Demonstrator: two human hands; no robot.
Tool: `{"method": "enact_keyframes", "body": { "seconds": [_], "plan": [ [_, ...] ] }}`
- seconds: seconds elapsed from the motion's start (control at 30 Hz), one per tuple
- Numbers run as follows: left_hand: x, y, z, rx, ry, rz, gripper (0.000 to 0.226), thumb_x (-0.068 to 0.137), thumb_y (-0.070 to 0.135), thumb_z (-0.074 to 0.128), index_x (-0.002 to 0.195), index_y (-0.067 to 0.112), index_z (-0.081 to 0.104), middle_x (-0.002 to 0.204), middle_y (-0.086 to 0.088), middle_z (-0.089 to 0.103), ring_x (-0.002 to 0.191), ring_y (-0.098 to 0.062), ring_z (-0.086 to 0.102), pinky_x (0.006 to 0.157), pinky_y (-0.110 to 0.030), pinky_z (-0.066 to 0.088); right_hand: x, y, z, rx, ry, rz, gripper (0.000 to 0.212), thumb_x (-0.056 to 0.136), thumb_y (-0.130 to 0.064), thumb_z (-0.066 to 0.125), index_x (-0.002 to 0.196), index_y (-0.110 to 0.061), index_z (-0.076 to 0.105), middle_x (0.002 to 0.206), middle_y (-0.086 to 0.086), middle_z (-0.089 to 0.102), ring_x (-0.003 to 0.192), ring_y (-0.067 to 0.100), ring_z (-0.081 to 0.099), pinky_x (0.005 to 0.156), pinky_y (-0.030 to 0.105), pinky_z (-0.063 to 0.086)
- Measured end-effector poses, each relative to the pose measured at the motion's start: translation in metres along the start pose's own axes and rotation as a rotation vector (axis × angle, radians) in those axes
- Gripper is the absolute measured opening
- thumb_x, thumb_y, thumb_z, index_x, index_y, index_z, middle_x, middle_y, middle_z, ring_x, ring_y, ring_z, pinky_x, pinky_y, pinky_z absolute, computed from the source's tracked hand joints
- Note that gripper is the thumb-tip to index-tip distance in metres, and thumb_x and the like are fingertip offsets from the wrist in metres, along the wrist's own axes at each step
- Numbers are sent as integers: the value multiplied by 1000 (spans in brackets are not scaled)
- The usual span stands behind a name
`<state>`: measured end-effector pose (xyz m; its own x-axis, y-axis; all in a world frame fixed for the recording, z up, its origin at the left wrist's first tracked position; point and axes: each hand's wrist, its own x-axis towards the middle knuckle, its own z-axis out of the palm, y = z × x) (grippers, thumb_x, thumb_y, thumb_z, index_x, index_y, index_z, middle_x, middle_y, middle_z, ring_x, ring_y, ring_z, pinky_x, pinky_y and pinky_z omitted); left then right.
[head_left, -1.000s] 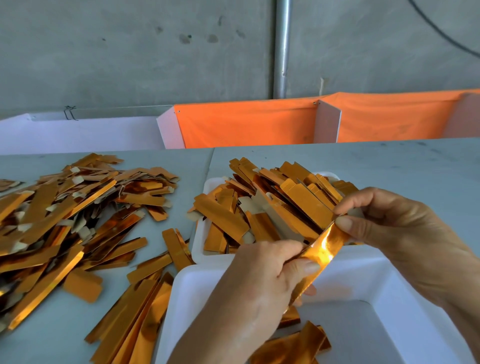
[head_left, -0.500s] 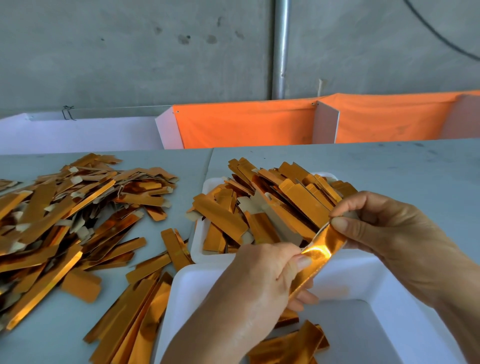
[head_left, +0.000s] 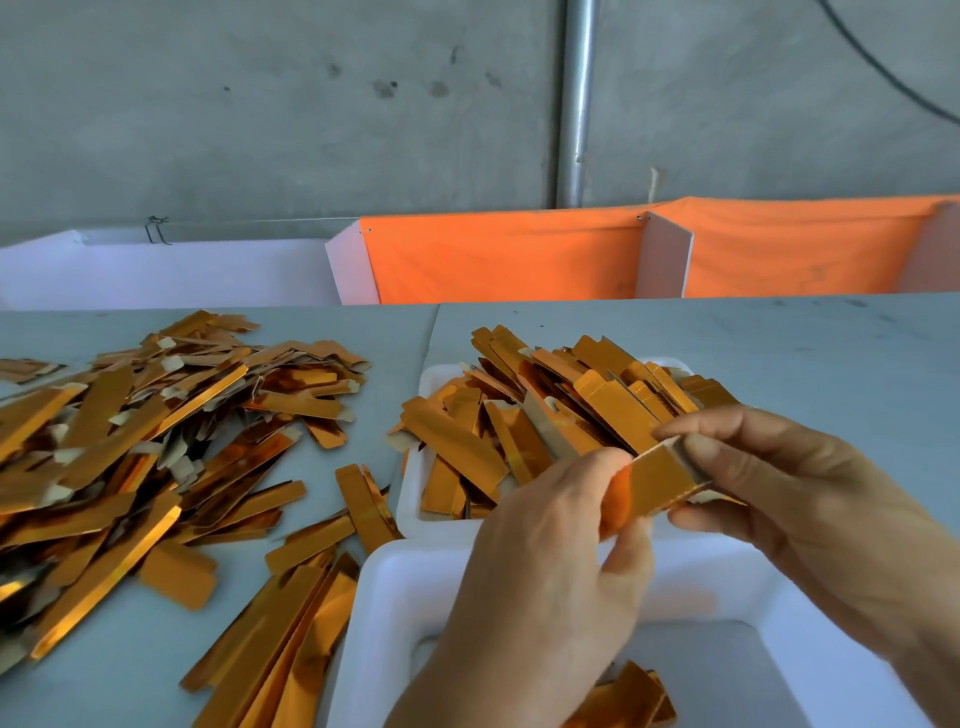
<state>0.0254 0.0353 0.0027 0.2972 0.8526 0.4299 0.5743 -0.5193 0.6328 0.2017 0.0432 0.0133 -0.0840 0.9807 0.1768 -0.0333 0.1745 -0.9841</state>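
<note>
Gold strip: the gold strip (head_left: 660, 480) is in the air between both hands, above the far rim of the near tray (head_left: 395, 577) and in front of the heap (head_left: 545, 410).
Left hand: the left hand (head_left: 545, 561) pinches the strip's near end between the thumb and curled fingers.
Right hand: the right hand (head_left: 779, 483) pinches the far end, with the thumb on top beside a pale flap and the fingers curled underneath.
What has changed: a second ago the strip sloped steeply, low at the left hand and high at the right, and flashed a bright glare. Now it lies nearly level. It shows a dull flat face with a thin edge along its lower side. The left hand has risen, so its grip is closer to the right hand's height.
Meaning: the strip seems to have been squeezed from flat into an open sleeve, so shaping this piece is well under way. The end flap by the right thumb looks not yet tucked in.
Near tray: it holds a few folded pieces (head_left: 623, 696) at the bottom, so this is probably where the strip goes once it is closed.
Far tray: the far tray (head_left: 431, 376) is piled high with the heap of flat strips, which has not moved.
Table: the table (head_left: 779, 353) carries a loose pile (head_left: 156, 441) of strips on the left, also unchanged.
</note>
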Motion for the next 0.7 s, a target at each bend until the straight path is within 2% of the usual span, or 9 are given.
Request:
{"method": "enact_keyframes", "body": {
  "seconds": [0.07,0.13,0.27,0.37,0.5,0.57,0.63,0.7],
  "plan": [
    [0,2,0,-62,-7,-28,32,89,42,55,120,40,47,93,26,51,92,-1,52,74,-12,48,0,0,-2,34,-18,12,39,60,-36,80,89,-12,74,86,13,68,74,19,67,63,24,57],
    [-1,3,0,-95,-23,-35,37,88,44,56,123,42,45,101,25,51,98,-2,52,79,-15,51,0,1,-1,65,-28,14,57,48,-47,89,88,-10,72,85,14,68,73,19,68,64,25,57],
    [0,2,-3,-108,-34,-26,39,85,49,59,122,42,48,103,26,49,99,1,48,75,-5,43,0,-1,-1,75,-47,4,62,43,-51,90,84,-10,69,81,15,68,72,21,68,65,26,57],
    [0,1,-4,-119,-27,-39,35,85,47,60,118,43,50,102,28,50,101,2,48,75,-6,43,-1,-3,0,7,-49,-7,64,42,-55,89,83,-11,68,84,18,69,76,25,69,66,27,58],
    [1,1,-3,-150,-13,-47,34,85,41,62,117,44,50,101,28,53,100,4,50,77,-11,47,-2,-5,1,-66,5,-81,61,41,-60,87,78,-16,66,89,10,71,80,24,70,66,27,58],
    [2,1,-3,-119,6,-14,31,86,37,63,115,41,54,99,25,51,97,3,49,75,-11,44,-3,-5,2,-92,20,-119,58,48,-61,84,82,-16,68,91,8,71,84,24,70,70,28,58],
    [2,2,-3,-109,13,-7,29,85,36,64,113,40,55,97,23,51,95,3,49,74,-10,43,-5,-6,3,-132,5,-130,42,61,-53,80,81,-16,73,97,4,71,88,19,70,71,25,57],
    [2,1,-2,-100,20,-11,30,85,36,65,114,41,54,98,24,51,97,4,48,75,-8,43,-5,-5,4,-185,-14,-120,24,66,-38,72,79,-19,76,103,-4,70,92,13,68,70,21,56]
  ]
}}
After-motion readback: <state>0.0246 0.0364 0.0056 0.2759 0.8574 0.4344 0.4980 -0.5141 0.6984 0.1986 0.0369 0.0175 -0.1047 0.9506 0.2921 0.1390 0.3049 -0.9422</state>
